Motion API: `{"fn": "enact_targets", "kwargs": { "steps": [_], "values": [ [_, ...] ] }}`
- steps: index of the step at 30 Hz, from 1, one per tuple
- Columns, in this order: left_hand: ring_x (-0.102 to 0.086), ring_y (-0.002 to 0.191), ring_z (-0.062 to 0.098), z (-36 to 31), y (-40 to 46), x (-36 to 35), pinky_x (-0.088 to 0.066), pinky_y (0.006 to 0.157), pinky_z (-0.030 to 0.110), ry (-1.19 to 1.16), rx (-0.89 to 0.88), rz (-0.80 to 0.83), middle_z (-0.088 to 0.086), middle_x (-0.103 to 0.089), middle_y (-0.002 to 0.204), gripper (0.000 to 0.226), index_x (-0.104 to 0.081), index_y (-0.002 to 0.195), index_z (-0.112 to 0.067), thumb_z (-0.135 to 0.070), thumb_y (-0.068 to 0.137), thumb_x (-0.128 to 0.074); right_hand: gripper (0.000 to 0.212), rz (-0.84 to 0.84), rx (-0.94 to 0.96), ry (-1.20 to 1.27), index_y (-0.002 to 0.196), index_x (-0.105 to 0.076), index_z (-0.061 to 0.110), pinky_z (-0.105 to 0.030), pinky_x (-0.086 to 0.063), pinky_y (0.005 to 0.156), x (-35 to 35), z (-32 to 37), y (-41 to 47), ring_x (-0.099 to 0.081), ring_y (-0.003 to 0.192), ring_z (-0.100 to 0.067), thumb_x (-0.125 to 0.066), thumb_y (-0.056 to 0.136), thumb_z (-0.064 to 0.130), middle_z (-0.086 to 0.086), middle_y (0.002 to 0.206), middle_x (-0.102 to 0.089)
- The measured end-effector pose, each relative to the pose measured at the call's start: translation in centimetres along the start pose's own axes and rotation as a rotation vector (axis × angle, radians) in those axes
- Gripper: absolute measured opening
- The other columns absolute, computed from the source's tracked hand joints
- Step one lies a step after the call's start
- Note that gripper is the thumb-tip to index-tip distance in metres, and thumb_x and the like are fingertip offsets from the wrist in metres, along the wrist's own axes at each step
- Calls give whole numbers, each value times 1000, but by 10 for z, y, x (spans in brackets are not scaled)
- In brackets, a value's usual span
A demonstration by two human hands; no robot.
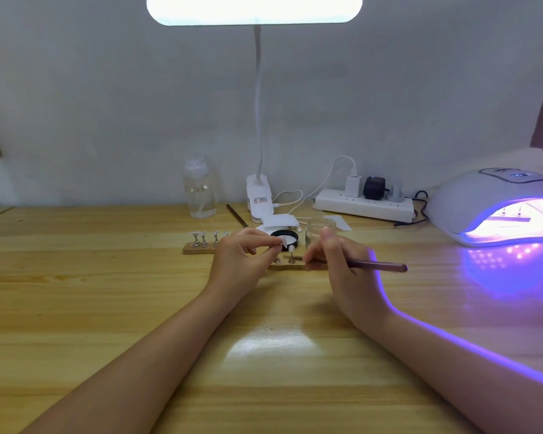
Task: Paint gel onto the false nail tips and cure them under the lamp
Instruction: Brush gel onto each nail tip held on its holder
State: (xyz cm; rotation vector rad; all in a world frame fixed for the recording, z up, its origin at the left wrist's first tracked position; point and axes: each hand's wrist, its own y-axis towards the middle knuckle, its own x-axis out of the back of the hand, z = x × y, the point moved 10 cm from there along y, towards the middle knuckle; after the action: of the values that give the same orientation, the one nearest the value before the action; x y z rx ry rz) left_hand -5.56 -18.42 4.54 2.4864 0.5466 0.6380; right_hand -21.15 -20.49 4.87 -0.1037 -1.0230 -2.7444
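My left hand [243,255] pinches a white false nail tip [282,242] on its small metal stand, held just above a wooden strip [287,265]. One more tip on a stand [291,253] rises from that strip. My right hand [336,261] grips a brown gel brush [376,264], its bristle end pointing left toward the tips. Behind my left hand, a second wooden strip [198,247] carries several tips on stands [204,238]. At the right, the curing lamp [496,202] glows violet, with a strip of stands inside it [508,218].
A black-rimmed pot [284,235] and a clear glass jar [318,228] sit behind the hands. Farther back are a clear pump bottle [199,187], a white clip desk lamp [259,195], a second brush [236,215], a power strip [364,205] with cables, and white pads [279,221].
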Motion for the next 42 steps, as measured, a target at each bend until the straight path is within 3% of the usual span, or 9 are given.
{"fn": "enact_targets", "kwargs": {
  "steps": [3, 8, 13, 19, 24, 29, 35, 39, 42],
  "values": [
    [-52, 70, -11, -1, 0, 0, -37, 62, 7, 8, -8, 5, -12, -62, 75, 24, -68, 86, -28, -7, 74, -72, 35, 8, 84, -91, 70, -60, 26, -17, -45, 64, 0, 10, 2, -57, 70, -2, -36, 89, 43, 10, 76, -63],
    [-52, 70, -13, -2, 0, 0, -37, 63, 4, 13, -20, 1, -14, -61, 75, 25, -68, 84, -28, -6, 74, -73, 46, -25, -80, 63, 56, -63, 22, -22, -52, 63, 2, -9, 1, -62, 56, -10, -39, 88, 46, 3, 57, -64],
    [-52, 69, -12, -4, 0, 0, -37, 62, 6, 27, -42, 10, -21, -61, 72, 27, -68, 83, -29, -5, 73, -73, 37, 5, 85, -94, 73, -62, 19, -12, -44, 62, 0, 11, 2, -58, 69, -1, -38, 95, 36, 9, 69, -62],
    [-53, 68, -10, -4, -1, 2, -39, 62, 8, 14, -42, -14, -20, -61, 70, 25, -69, 86, -25, -4, 73, -73, 43, -51, -78, 94, 61, -64, 17, -7, -45, 59, 4, -6, 1, -64, 58, -1, -41, 93, 34, 8, 55, -64],
    [-51, 63, -10, -4, -1, 2, -38, 60, 7, -4, -42, -18, -19, -61, 68, 26, -69, 86, -23, -2, 72, -73, 36, -8, 33, -97, 70, -63, 22, -20, -49, 71, 1, 7, 2, -61, 75, -5, -35, 91, 30, 7, 71, -65],
    [-51, 65, -10, -3, -1, 1, -37, 61, 7, 11, -40, -9, -20, -62, 69, 23, -70, 87, -23, -3, 73, -73, 46, -43, -52, 37, 59, -63, 21, -8, -45, 62, 4, -2, 0, -62, 60, -1, -39, 93, 40, 7, 55, -63],
    [-52, 70, 1, -3, 0, 0, -38, 64, 13, 15, -36, 1, -18, -62, 72, 30, -67, 81, -33, -4, 74, -72, 38, -2, 34, -132, 70, -63, 21, -27, -50, 74, 1, 7, 2, -61, 76, -5, -35, 91, 33, 8, 72, -65],
    [-52, 73, 2, -2, 0, -1, -38, 67, 16, 33, -20, 17, -18, -60, 74, 25, -68, 83, -31, -7, 75, -72, 46, -37, -78, 14, 57, -62, 24, -15, -48, 66, 3, -4, -1, -63, 58, -4, -38, 90, 45, 5, 54, -64],
    [-51, 73, 2, -1, -1, -1, -38, 67, 16, 33, -13, 22, -17, -61, 74, 23, -69, 83, -29, -7, 75, -72, 38, -44, 25, -81, 65, -62, 25, -15, -46, 66, 5, 8, 0, -60, 67, -1, -36, 90, 39, 8, 64, -64]
  ]
}}
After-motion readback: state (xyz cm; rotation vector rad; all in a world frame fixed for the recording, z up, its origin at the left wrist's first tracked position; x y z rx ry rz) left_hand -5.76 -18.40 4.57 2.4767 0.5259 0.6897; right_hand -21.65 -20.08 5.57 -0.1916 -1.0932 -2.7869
